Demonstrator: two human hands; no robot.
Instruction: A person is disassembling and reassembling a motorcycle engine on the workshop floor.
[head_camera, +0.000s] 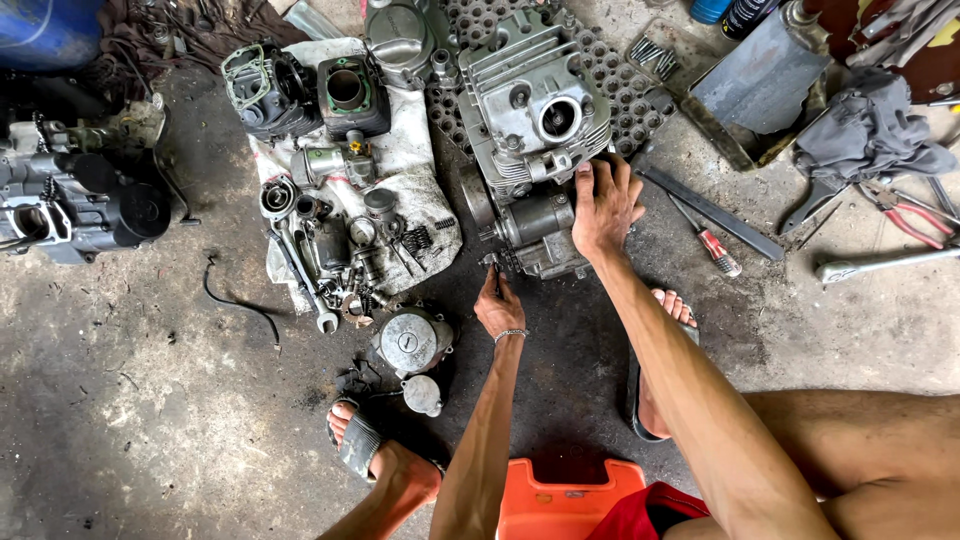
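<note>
A grey motorcycle engine (530, 130) lies on the concrete floor in front of me, cylinder head up. My right hand (603, 205) is pressed flat against its right side, fingers spread on the casing. My left hand (498, 305), with a bracelet at the wrist, pinches a small metal tool or part (490, 262) at the engine's lower edge. What exactly the fingers hold is too small to tell.
A dirty cloth (400, 160) on the left carries a cylinder (352, 95), a gasketed casing (265, 90), wrenches and several small parts. A round cover (410, 340) lies near my left foot. A screwdriver (712, 245), flat bar (710, 212) and pliers (905, 215) lie right. An orange stool (560, 500) sits under me.
</note>
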